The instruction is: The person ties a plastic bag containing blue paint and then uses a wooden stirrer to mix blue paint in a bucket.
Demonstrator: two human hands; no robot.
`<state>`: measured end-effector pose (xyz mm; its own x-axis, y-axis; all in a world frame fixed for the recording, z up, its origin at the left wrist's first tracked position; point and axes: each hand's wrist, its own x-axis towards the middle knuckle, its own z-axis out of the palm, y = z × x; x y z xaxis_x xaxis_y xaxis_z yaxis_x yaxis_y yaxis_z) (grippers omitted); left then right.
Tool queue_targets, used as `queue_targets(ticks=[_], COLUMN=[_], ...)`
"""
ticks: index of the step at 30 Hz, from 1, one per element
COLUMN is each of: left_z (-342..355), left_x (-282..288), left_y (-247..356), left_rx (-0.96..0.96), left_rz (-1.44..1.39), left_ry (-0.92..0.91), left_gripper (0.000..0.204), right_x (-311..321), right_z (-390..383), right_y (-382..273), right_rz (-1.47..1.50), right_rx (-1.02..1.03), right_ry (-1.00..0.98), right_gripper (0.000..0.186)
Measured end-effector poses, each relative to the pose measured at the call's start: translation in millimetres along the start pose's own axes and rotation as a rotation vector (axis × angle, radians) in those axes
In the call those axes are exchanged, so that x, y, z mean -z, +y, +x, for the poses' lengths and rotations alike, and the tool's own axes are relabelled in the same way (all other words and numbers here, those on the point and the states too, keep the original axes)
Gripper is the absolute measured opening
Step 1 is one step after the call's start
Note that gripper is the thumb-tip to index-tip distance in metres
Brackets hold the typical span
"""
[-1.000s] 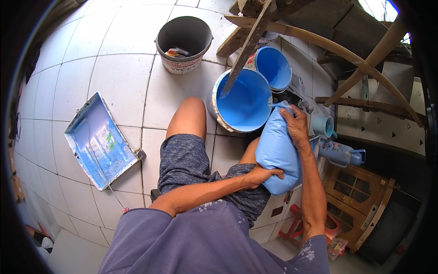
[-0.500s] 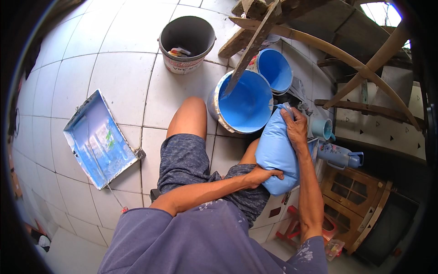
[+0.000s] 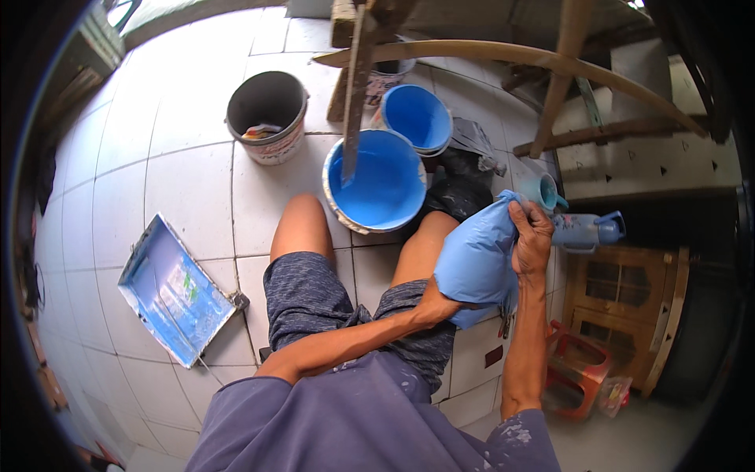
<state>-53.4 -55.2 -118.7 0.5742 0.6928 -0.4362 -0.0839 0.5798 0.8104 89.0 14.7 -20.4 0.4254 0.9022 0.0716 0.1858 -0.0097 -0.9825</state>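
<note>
Right hand closed around the gathered neck of the bulging light-blue plastic bag; left hand cupped under its base, fingers hidden. Bag rests on right thigh. Large bucket of blue paint at 11 o'clock from bag, wooden stick in it. Judgement: keep neck pinched, base supported, tilt slowly.

We see a flat rectangular paint tray smeared w/ blue on the white tiled floor, left of the knees. A dark grey round bucket stands farther back, w/ scraps inside. Right side: small teal mug just beside a pale blue flowered flask, a brown wooden cabinet w/ glass panes, and a low red plastic stool.
</note>
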Motion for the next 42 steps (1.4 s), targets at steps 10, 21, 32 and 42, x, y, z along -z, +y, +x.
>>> queue_targets(ticks=[10, 21, 32, 42], left_z=[27, 23, 15, 21], left_x=[-3, 57, 54, 22], left_y=[-87, -28, -28, -5], left_rx=[0.193, 0.426, 0.399, -0.088], left_rz=[-0.049, -0.911, -0.862, -0.246], left_ry=[-0.096, -0.328, -0.239, -0.087], left_gripper=[0.063, 0.031, 0.038, 0.057], right_x=[-20, -124, -117, 1], right_z=[-21, 51, 31, -4], right_y=[-32, 90, 65, -36], right_rz=[-0.149, -0.658, -0.595, -0.329], right_rx=[0.097, 0.102, 0.186, 0.203], right_ry=[-0.107, -0.426, -0.320, 0.073], right_gripper=[0.008, 0.028, 0.015, 0.014])
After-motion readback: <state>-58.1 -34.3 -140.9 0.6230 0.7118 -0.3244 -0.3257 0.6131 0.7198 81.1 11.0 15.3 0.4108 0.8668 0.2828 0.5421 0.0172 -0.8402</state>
